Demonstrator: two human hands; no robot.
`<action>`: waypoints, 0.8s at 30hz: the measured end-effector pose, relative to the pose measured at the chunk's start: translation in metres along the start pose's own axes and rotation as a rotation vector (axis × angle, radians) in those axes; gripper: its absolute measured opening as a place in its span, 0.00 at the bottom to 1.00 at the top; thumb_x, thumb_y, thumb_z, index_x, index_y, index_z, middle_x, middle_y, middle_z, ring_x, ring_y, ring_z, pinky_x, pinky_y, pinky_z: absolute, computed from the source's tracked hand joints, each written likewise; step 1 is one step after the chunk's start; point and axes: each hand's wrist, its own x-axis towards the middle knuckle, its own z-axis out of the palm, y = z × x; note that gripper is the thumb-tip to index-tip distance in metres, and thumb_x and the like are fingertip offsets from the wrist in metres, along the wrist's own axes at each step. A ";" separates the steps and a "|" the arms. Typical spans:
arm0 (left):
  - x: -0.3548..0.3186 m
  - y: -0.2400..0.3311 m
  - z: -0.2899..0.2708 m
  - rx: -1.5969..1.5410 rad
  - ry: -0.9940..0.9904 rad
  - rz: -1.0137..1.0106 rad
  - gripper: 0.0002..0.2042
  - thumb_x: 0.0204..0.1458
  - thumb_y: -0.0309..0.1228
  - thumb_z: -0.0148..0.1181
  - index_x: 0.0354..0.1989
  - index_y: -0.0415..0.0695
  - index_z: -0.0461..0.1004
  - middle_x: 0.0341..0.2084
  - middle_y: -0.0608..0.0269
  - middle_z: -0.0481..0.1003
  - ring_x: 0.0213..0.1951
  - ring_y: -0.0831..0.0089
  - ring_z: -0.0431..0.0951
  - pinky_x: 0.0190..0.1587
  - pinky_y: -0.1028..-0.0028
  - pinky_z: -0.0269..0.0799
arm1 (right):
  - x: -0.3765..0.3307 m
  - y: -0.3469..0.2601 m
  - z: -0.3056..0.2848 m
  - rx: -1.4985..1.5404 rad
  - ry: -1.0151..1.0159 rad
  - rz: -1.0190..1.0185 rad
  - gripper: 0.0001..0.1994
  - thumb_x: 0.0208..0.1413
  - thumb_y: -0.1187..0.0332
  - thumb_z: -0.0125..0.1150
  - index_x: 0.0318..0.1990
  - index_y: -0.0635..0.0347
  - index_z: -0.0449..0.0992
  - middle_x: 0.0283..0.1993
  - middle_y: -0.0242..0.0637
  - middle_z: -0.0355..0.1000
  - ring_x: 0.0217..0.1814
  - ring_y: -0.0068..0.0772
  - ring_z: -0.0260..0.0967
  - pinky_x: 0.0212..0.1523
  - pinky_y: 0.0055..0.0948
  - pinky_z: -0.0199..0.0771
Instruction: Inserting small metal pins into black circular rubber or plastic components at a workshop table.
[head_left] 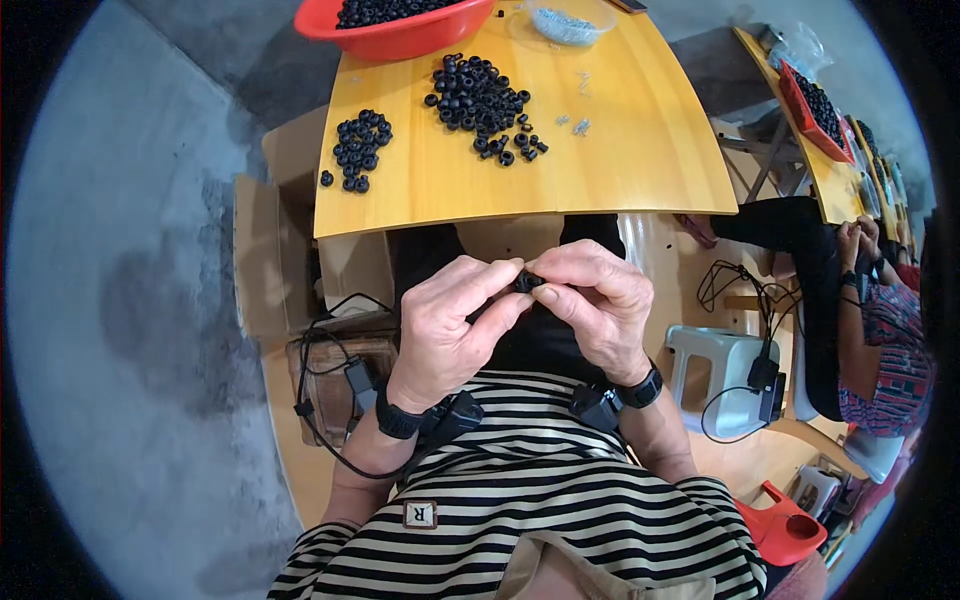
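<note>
My left hand (455, 315) and my right hand (592, 300) meet in front of my body, just short of the table's near edge. Between the thumbs and forefingers of both I pinch a small black round part (527, 282); my fingertips cover most of it. On the wooden table (620, 150) ahead lies a large pile of similar black parts (475, 92). A smaller group of black parts (360, 145) sits to its left. A few tiny clear or silvery pieces (581, 127) are scattered right of the large pile.
At the table's far side stand a red basin (410, 38) of black parts and a clear bowl (568, 22) of small pale-blue pieces. Open cardboard boxes (262, 255) are at the left. A grey stool (725, 375) with cables and a seated person (870, 340) are at the right.
</note>
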 end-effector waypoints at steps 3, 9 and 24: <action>0.000 0.000 0.001 -0.035 0.023 0.004 0.15 0.43 0.17 0.69 0.43 0.35 0.78 0.30 0.56 0.78 0.29 0.70 0.78 0.32 0.75 0.74 | 0.001 0.003 0.000 -0.018 -0.004 -0.042 0.09 0.48 0.79 0.68 0.39 0.65 0.80 0.37 0.44 0.77 0.38 0.32 0.74 0.37 0.25 0.73; 0.000 0.002 -0.003 -0.022 0.002 -0.012 0.16 0.43 0.17 0.69 0.43 0.35 0.79 0.30 0.56 0.78 0.30 0.70 0.78 0.33 0.75 0.74 | 0.002 -0.003 -0.004 -0.053 -0.055 -0.015 0.09 0.48 0.78 0.68 0.39 0.64 0.81 0.35 0.42 0.77 0.36 0.30 0.73 0.35 0.24 0.72; -0.002 0.001 -0.005 0.048 -0.015 0.036 0.16 0.40 0.17 0.69 0.41 0.35 0.79 0.31 0.56 0.78 0.32 0.67 0.78 0.36 0.73 0.74 | -0.002 -0.007 -0.004 0.114 -0.076 0.222 0.07 0.50 0.76 0.69 0.38 0.63 0.81 0.33 0.37 0.76 0.32 0.22 0.71 0.31 0.20 0.70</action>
